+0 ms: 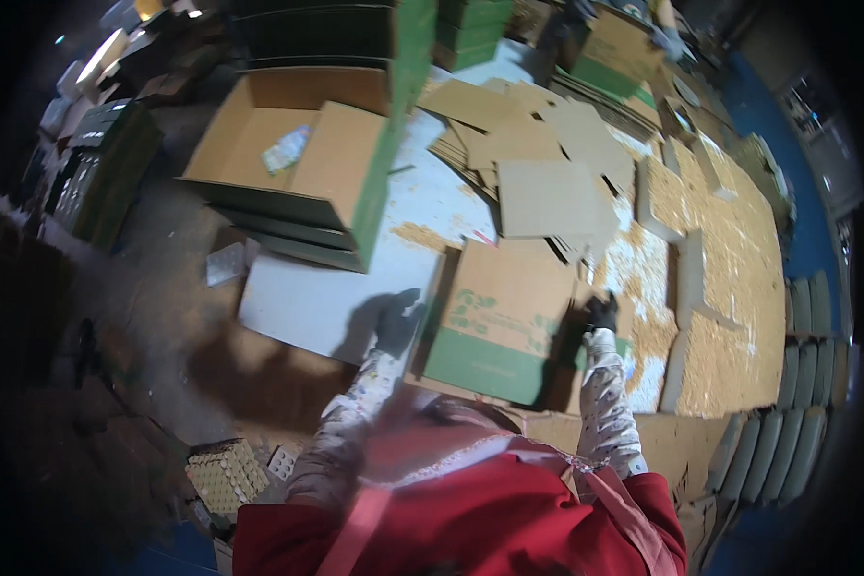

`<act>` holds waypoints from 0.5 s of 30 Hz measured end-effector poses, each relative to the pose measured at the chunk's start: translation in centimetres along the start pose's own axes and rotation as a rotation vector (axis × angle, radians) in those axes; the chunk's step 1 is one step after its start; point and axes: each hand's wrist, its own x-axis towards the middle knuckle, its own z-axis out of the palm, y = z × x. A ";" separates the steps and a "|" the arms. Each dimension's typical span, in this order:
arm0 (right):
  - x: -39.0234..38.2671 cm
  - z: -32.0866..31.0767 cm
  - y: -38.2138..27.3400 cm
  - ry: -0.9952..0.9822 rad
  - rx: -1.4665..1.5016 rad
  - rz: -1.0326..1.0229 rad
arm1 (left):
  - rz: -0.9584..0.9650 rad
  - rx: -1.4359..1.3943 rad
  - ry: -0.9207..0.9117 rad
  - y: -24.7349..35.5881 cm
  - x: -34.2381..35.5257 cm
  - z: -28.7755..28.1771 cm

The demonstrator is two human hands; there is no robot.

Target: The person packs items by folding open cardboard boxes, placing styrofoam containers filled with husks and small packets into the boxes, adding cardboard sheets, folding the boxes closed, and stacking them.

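Observation:
A brown and green cardboard box [499,322] lies before me on the work surface, its printed face up and raised flaps along its sides. My left hand [396,324], in a dark glove, is beside the box's left edge; its fingers blend into shadow. At the box's right edge is my right hand [601,313], also dark-gloved, thumb and fingers apart. Whether it touches the flap there is hard to tell. Beyond the box, flat cardboard sheets [547,197] lie in a loose, overlapping pile.
Stacked green cartons, the top one an open carton [341,158] with a small packet inside, stand at the left. Crumb-covered blocks [730,298] line the right side. Grey-green padded pieces [773,451] sit at the lower right. Another person's gloved hand [670,43] is by a far carton.

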 end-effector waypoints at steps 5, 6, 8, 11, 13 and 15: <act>8.6 -22.7 18.5 -0.128 -0.333 0.083 | -0.096 0.692 -0.174 4.0 -0.9 10.8; 5.1 -16.5 16.9 -0.144 -0.225 0.104 | -0.080 0.871 -0.114 5.3 -1.3 9.7; -0.2 -11.1 4.7 -0.184 -0.055 0.043 | 0.008 0.855 0.078 5.8 -2.7 7.9; -2.8 -13.3 -3.6 -0.180 -0.137 0.045 | 0.067 0.712 0.222 6.0 -2.7 6.8; -2.2 -17.6 -3.6 -0.151 0.690 0.329 | 0.135 0.534 0.267 9.8 -1.7 7.2; -5.5 -19.6 -13.0 -0.494 1.172 0.308 | 0.590 0.823 0.523 16.0 -1.8 8.4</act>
